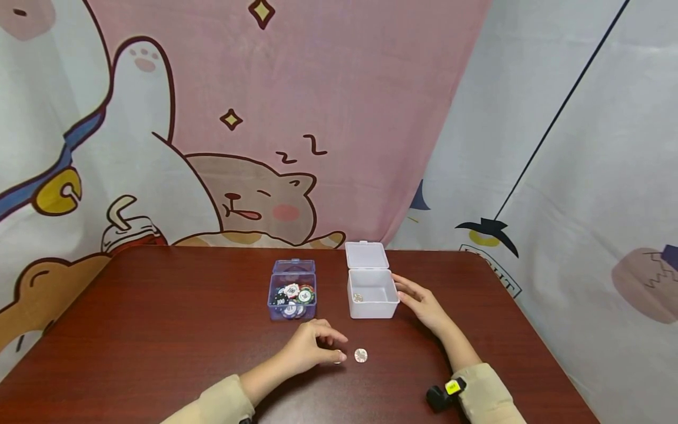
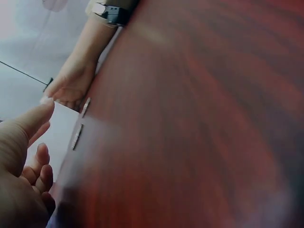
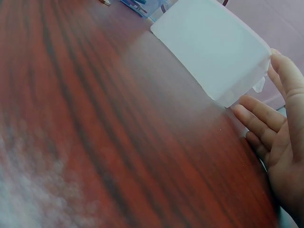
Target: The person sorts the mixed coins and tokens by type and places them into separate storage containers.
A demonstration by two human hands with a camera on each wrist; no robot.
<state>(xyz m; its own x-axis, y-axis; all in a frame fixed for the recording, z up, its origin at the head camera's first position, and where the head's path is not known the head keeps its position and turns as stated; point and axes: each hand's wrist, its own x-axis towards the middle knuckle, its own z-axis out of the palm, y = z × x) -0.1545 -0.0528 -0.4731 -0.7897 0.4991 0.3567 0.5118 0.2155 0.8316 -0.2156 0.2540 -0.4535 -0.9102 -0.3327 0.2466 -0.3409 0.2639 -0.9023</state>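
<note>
Two small shiny coins lie on the table. One coin (image 1: 361,355) is plainly in sight, while the other (image 1: 338,360) is partly covered by my left thumb in the head view. My left hand (image 1: 311,347) hovers there with thumb and fingers apart, and both coins show flat on the wood in the left wrist view. An open white plastic box (image 1: 373,309) stands beyond them, its lid tipped back, with a similar coin (image 1: 358,298) inside. My right hand (image 1: 424,303) rests straight fingers against the box's right side, thumb near its front corner.
Left of the white box stands an open clear blue box (image 1: 292,277) holding several poker chips (image 1: 291,297). Both boxes are on a dark red wooden table (image 1: 185,330). A cartoon-printed curtain (image 1: 371,118) hangs behind the table's far edge.
</note>
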